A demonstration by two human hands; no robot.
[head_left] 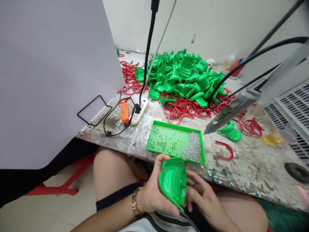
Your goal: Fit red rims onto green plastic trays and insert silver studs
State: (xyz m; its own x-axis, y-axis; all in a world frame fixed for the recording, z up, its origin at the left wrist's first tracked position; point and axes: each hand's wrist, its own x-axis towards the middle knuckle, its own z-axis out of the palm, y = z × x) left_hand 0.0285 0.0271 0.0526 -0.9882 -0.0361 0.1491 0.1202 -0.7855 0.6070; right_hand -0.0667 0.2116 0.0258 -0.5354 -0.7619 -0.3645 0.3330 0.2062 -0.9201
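A hollow green plastic toy shell (173,180) with ribbed inside walls is held above my lap. My left hand (156,193) grips it from the left, thumb along the lower edge and fingers at the top. On the other side, my right hand (201,196) has its curled fingers against the shell's right edge; some fingertips are hidden behind it. Just beyond the hands, a green perforated tray (166,141) lies on the table, with a heap of small silver screws (193,148) at its right end.
A grey electric screwdriver (229,109) hangs at the right above a green shell (230,131) and a red curved strip (229,150). Behind the tray lie piled green shells (185,74) and red strips (185,108). A power strip (140,112) and orange adapter (125,112) are left.
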